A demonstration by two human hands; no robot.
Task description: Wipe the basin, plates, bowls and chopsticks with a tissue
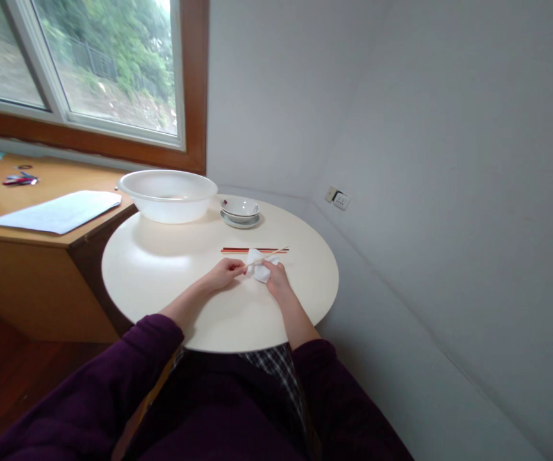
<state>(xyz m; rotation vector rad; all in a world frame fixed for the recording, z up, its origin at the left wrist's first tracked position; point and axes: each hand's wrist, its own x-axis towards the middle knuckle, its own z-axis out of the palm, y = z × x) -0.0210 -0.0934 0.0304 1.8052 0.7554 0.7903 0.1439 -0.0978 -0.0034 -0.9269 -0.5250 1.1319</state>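
Note:
My left hand (225, 271) is closed in a pinch on the near end of a pale wooden chopstick (272, 255) that slants up to the right. My right hand (276, 280) is closed around a crumpled white cloth (258, 267), which wraps the chopstick near its middle. Just beyond the hands lies a pair of red and dark chopsticks (252, 250) flat on the round white table (161, 275).
A large white plastic basin (168, 194) stands at the table's far left edge. A small white bowl on a saucer (240, 210) sits to its right. A wooden counter (11, 211) with a sheet of paper (57, 211) is at left, under the window.

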